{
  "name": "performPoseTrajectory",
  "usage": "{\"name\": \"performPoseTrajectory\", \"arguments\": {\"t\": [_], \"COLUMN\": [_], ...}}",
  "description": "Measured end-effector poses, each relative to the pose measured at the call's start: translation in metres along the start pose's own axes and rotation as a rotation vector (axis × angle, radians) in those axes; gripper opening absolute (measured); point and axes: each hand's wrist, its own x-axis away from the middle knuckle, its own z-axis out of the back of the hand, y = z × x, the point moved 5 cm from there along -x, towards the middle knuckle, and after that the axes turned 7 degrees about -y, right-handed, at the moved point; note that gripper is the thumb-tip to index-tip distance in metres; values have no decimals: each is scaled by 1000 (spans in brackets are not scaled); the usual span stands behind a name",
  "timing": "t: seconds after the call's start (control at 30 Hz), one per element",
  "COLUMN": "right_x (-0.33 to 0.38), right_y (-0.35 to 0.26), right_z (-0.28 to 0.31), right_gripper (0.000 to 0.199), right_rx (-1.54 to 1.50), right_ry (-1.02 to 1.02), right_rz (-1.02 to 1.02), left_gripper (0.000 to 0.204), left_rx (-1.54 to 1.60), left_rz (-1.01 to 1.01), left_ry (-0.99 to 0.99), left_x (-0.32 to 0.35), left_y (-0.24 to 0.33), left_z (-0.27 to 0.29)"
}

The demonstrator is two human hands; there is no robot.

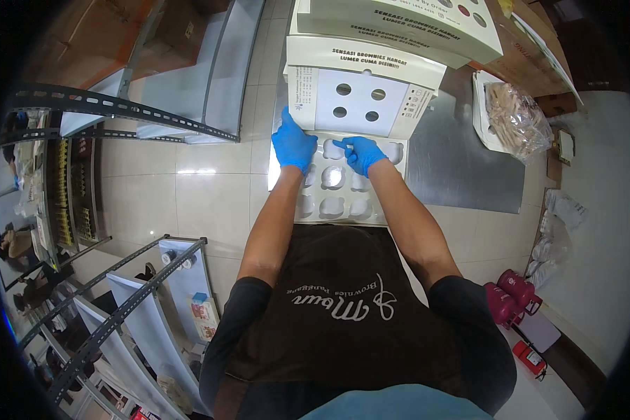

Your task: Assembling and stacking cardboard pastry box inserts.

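Note:
An open cream carton box (pixel 397 218) lies in front of me. Its raised lid (pixel 357 105) has round holes in it. Inside the base is a white insert (pixel 345 190) with several rounded cut-outs. My left hand (pixel 295 145), in a blue glove, is at the box's far left corner with its index finger stretched away from me. My right hand (pixel 362 154), also blue-gloved, is over the far part of the insert. Its index finger points left at a cut-out and the other fingers are partly curled. I see nothing held in either hand.
Stacked printed cartons (pixel 399 31) stand behind the lid on a metal table (pixel 462 168). To the right, a clear bag of pale wooden-looking pieces (pixel 514 119) rests on a white tray. Metal shelving (pixel 140 108) is at left; pink gas cylinders (pixel 512 297) and a fire extinguisher (pixel 530 358) are lower right.

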Motion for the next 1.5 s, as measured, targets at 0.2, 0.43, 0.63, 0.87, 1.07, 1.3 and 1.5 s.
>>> {"name": "performPoseTrajectory", "arguments": {"t": [0.2, 0.43, 0.63, 0.87, 1.07, 1.3, 1.5], "right_x": [96, 63, 38, 20, 48, 103, 102], "right_y": [-8, -70, -73, -78, -73, -89, 39], "right_z": [-12, 134, 146, 143, 122, 153, 188], "right_gripper": [27, 31, 21, 14, 28, 44, 73], "right_rx": [454, 902, 647, 633, 731, 772, 1058], "right_ry": [51, 433, 225, 266, 336, 294, 61], "right_rz": [438, 933, 686, 727, 786, 791, 290], "left_gripper": [68, 49, 37, 33, 41, 50, 55], "left_rx": [312, 636, 202, -149, -41, 270, 245], "left_rz": [-99, 23, -108, -127, -93, -77, 290], "left_ry": [-107, -374, -299, -157, -294, -311, -981], "left_x": [-6, -7, -10, -17, -16, 0, 126], "left_y": [-26, -82, -47, -39, -44, -77, -127], "left_z": [-5, -7, 4, 4, 14, 58, 26]}}
